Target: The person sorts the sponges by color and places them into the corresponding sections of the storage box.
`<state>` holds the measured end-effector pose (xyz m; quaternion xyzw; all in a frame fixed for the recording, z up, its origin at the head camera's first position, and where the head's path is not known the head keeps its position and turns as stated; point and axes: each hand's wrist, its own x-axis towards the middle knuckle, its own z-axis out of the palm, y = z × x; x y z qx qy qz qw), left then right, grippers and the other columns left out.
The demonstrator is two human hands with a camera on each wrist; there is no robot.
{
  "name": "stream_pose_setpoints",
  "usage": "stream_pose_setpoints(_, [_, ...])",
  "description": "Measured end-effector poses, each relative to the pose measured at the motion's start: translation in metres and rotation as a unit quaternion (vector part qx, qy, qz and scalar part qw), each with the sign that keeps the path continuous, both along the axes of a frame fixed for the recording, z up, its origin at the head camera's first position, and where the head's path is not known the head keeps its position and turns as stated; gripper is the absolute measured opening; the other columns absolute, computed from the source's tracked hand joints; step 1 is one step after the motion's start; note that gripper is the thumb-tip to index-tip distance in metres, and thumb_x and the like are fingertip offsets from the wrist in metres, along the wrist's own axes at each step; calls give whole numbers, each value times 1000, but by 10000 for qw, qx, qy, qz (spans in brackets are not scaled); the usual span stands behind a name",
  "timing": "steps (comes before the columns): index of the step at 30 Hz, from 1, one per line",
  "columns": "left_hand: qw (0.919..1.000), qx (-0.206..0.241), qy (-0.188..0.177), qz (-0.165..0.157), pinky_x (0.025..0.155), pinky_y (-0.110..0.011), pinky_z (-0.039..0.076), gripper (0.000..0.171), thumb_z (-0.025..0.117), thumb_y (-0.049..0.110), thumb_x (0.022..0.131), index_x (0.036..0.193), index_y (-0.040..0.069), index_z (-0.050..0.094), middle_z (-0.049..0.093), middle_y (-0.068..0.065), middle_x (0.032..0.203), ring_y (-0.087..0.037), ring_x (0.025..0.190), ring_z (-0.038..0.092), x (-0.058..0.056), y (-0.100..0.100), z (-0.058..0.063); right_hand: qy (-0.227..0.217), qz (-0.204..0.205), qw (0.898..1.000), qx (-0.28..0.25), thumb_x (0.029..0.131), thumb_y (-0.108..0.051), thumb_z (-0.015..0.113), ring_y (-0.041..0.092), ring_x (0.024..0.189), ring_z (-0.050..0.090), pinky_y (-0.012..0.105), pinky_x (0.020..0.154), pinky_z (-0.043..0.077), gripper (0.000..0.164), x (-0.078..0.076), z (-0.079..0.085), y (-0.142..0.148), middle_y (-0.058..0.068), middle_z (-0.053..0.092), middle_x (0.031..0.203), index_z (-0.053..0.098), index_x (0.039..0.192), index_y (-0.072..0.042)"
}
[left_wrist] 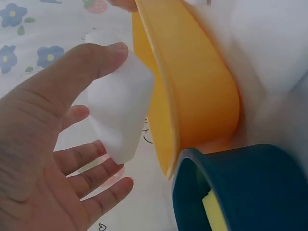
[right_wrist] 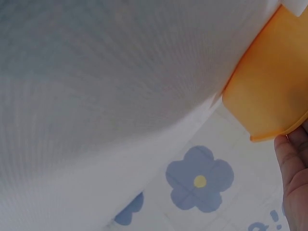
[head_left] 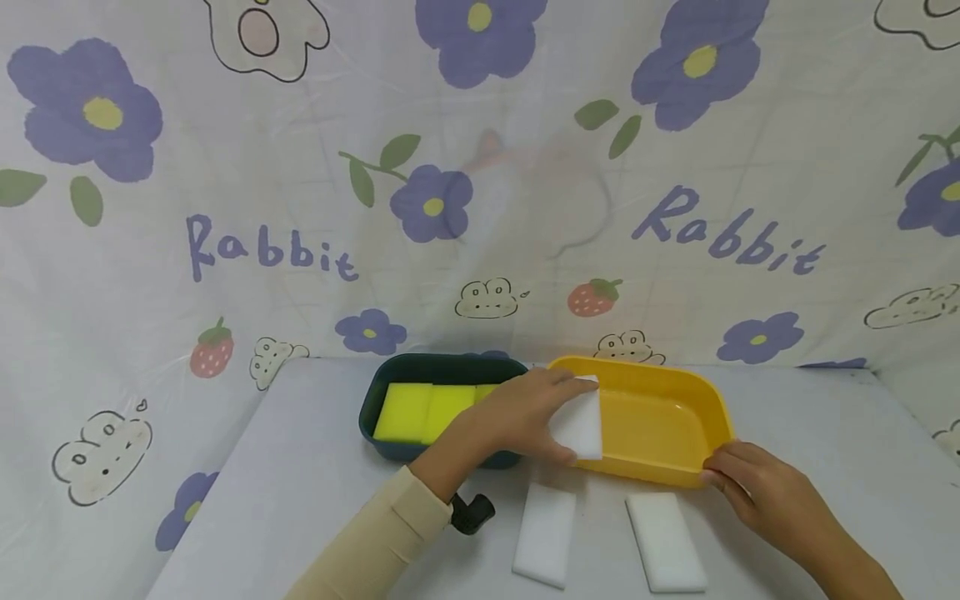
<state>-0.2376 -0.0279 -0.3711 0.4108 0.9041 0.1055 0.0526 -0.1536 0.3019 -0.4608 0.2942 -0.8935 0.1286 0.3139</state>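
Note:
My left hand [head_left: 517, 412] pinches a white sponge block [head_left: 583, 425] between thumb and fingers, over the left end of a yellow plastic tub [head_left: 652, 429]. In the left wrist view the white block [left_wrist: 120, 103] stands tilted beside the tub's rim, thumb on one face and fingertips along the other edge. My right hand [head_left: 772, 492] grips the tub's near right corner by the rim; in the right wrist view only part of that hand [right_wrist: 296, 178] shows. Two more white sponge blocks, a left one [head_left: 545, 535] and a right one [head_left: 666, 543], lie flat in front of the tub.
A dark green tub [head_left: 450, 362] stands left of the yellow one, with yellow sponges [head_left: 405, 412] inside, partly hidden by my left arm. A black object [head_left: 472, 514] shows beside the left wrist. A printed curtain [head_left: 525, 250] hangs behind the white table [head_left: 300, 467].

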Motion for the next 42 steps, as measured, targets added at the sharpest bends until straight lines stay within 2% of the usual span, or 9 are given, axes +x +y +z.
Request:
stream_pose_setpoints(5, [9998,5,12,181,111,-34,38,89,82,50,80,154,23,40,41,1,155,-16,132,44,-8,5,1,-12,36,10000,-36,103,-54,38,15,78,63,30,71,54,54,-1,-1,0,-6,66,89,72,88,-15])
stream_pose_setpoints(10, [9984,-46,-294,487,112,-37,37,92,83,50,79,156,27,38,40,2,155,-17,134,42,-14,9,0,-48,-3,10000,8,102,-54,40,16,78,63,31,71,54,52,-1,-3,1,-6,66,89,72,88,-16])
stream_pose_setpoints(16, [9977,118,-362,555,111,-38,38,92,84,49,78,155,28,39,41,5,155,-17,133,43,-22,16,-2,-47,-10,10000,-4,102,-55,37,16,79,63,31,71,54,55,-1,-3,1,-5,66,90,73,88,-15])
stream_pose_setpoints(20, [9967,336,-409,612,113,-37,36,89,86,45,78,153,27,42,39,6,156,-16,136,40,-28,19,-7,-120,-108,9999,47,99,-47,57,17,80,64,32,72,54,36,1,-2,1,-5,67,90,73,88,-16])
stream_pose_setpoints(22, [9961,394,-459,645,114,-35,35,88,86,45,77,151,26,43,39,6,156,-14,137,40,-30,20,-11,-197,-206,9995,101,91,-33,74,17,80,64,34,73,55,18,2,-1,0,-4,67,90,73,88,-16])
stream_pose_setpoints(24, [9958,363,-543,648,114,-33,33,88,86,46,77,151,25,43,39,7,156,-13,136,40,-32,22,-15,-310,-298,9990,134,80,-18,84,17,80,64,37,72,57,14,3,0,-1,-4,67,90,73,88,-15])
stream_pose_setpoints(28, [9957,109,-689,616,113,-31,34,89,85,50,77,151,25,42,43,8,153,-12,131,44,-34,26,-23,-437,-369,9983,147,69,-5,87,17,80,64,39,72,58,26,4,0,-4,-4,67,90,74,89,-14])
stream_pose_setpoints(35, [9941,-464,-577,788,111,-30,36,86,85,49,77,150,25,45,48,8,149,-12,126,48,-38,28,-29,-294,-229,9993,97,87,-22,78,15,80,63,30,75,53,9,4,-1,-2,-5,66,90,74,89,-14])
stream_pose_setpoints(42, [9914,-779,-493,927,110,-33,38,86,85,51,76,149,25,46,53,7,144,-14,118,52,-43,33,-33,-462,-351,9982,147,74,-7,85,17,81,64,40,73,58,21,4,1,-2,-3,67,91,74,90,-13])
